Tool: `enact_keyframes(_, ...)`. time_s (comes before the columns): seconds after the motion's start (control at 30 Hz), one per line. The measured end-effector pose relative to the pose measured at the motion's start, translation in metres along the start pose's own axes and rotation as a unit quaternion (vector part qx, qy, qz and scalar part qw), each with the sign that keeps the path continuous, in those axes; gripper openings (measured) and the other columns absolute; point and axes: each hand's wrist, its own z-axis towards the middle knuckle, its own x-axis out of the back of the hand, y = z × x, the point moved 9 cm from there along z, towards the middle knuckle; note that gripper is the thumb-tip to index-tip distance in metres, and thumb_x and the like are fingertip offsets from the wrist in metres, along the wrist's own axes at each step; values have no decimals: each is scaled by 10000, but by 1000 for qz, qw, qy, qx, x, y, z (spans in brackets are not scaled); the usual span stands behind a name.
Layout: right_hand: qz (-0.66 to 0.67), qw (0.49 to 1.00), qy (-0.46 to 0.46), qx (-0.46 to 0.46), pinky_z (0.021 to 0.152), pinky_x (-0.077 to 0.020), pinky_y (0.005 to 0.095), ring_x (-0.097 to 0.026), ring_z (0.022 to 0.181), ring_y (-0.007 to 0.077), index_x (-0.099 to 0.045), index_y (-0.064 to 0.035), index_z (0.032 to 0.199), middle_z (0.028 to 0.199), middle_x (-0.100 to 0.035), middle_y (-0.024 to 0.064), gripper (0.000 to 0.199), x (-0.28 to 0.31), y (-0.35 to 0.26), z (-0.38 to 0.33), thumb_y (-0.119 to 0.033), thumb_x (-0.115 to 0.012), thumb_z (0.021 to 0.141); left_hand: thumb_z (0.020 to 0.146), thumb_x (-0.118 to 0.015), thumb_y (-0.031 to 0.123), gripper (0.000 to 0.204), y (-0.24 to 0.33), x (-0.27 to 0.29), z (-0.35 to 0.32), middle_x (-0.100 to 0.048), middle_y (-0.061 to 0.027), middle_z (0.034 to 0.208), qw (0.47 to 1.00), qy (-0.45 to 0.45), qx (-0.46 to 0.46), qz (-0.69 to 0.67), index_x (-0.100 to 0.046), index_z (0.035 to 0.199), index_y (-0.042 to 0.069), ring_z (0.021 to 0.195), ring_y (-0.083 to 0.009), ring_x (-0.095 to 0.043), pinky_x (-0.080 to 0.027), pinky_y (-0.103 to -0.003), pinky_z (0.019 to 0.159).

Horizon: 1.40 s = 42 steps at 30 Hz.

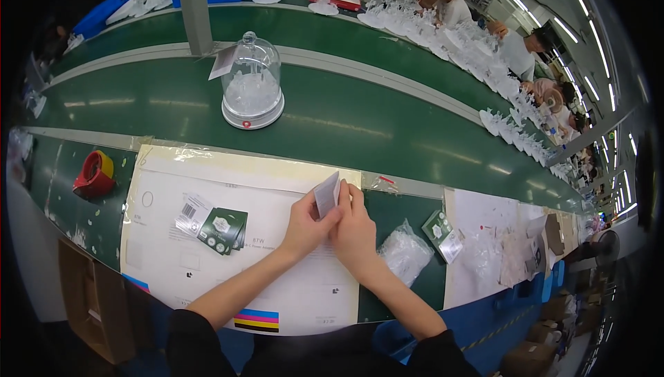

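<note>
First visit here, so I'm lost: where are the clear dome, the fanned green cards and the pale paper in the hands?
Clear dome (254,75), head view: its transparent front wall.
Fanned green cards (222,229), head view: face of the top card.
Pale paper (326,198), head view: its broad, visible face.

The green bench (398,207) carries a printed sheet (162,259) — and crumpled plastic (406,252).

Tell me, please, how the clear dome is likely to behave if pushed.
The dome is probably fragile, as it looks thin and clear. It would likely slide rather than tip, since its white base is broad and the green surface looks glossy.
</note>
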Motion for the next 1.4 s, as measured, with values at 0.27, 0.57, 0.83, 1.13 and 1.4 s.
enact_keyframes(0.27, 145, 987, -72, -18, 623, -519, 275, -625, 894, 223, -463, 1, 1298, 1173, -561, 152, 624, 11, 5, 10, -119, -710, 737, 938, -562, 135, 224, -26, 22, 9, -669, -61, 928, 996, 35, 44, -75, -614, 1076, -34, 816, -85, -602, -489, -235, 729)
enact_keyframes(0.57, 413, 901, -74, -107, 608, -484, 202, -596, 726, 70, -648, 19, 950, 811, -653, 32, 124, 2, 60, 39, -59, -637, 854, 899, -614, 107, 189, -17, -6, 9, -666, -62, 911, 995, -47, 70, -45, -635, 1032, -25, 788, -116, -632, -554, -263, 677)
enact_keyframes(0.83, 300, 948, -99, -40, 534, -446, 314, -577, 576, 160, -619, -22, 806, 648, -601, 106, 186, 5, 48, 33, -200, -608, 859, 800, -715, 147, 138, -11, 3, 4, -627, -6, 644, 989, -31, 17, 144, -661, 821, 21, 549, -76, -558, -430, -223, 498)
enact_keyframes(1.13, 366, 927, -74, -19, 541, -409, 405, -547, 574, 338, -529, 2, 735, 626, -552, 172, 310, 10, 29, 28, -251, -546, 913, 861, -654, 82, 175, -41, 15, 1, -635, -85, 830, 990, -45, 122, 45, -590, 981, -30, 664, -133, -601, -491, -221, 563)
enact_keyframes(1.4, 237, 970, -25, 47, 529, -420, 411, -556, 547, 332, -586, -22, 714, 584, -548, 157, 308, 25, 50, 23, -251, -539, 914, 839, -675, 47, 206, -46, 9, 7, -627, -92, 841, 991, -69, 83, 82, -575, 992, -46, 658, -136, -599, -492, -238, 543)
